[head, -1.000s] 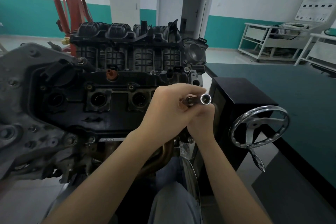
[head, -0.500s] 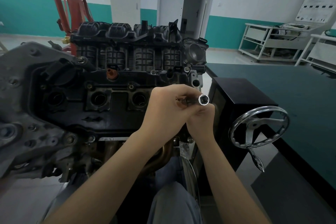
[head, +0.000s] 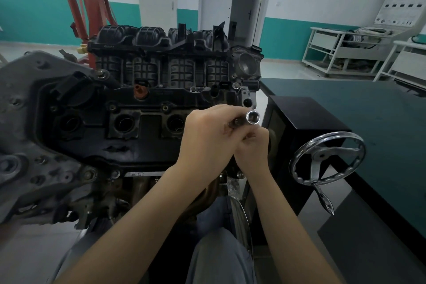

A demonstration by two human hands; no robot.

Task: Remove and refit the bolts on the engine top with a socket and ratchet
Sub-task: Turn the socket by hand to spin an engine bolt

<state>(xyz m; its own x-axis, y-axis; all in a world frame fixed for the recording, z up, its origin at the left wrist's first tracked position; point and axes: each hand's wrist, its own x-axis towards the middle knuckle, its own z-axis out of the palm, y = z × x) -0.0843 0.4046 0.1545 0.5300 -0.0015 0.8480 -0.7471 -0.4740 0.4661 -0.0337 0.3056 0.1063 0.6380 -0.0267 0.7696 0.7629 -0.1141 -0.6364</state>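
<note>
The black engine top [head: 138, 140] faces me on its stand, with round plug wells and small bolts along its upper edge. Over its right end, my left hand [head: 207, 136] grips a chrome socket [head: 252, 117] whose open mouth points toward me. Fitted to the socket's back is a dark shank, mostly hidden in my fist. My right hand [head: 252, 147] sits just under the left, fingers curled on the lower part of the tool; what it grips is hidden.
A chrome handwheel [head: 327, 157] with a crank handle sits on a black box right of the engine. A dark green bench [head: 368, 108] stretches to the right. A red hoist [head: 85, 7] stands behind the engine. My knees are below.
Both hands have stayed together at the engine's right end. The socket's open end has turned slightly and sits a little higher between my fingers.
</note>
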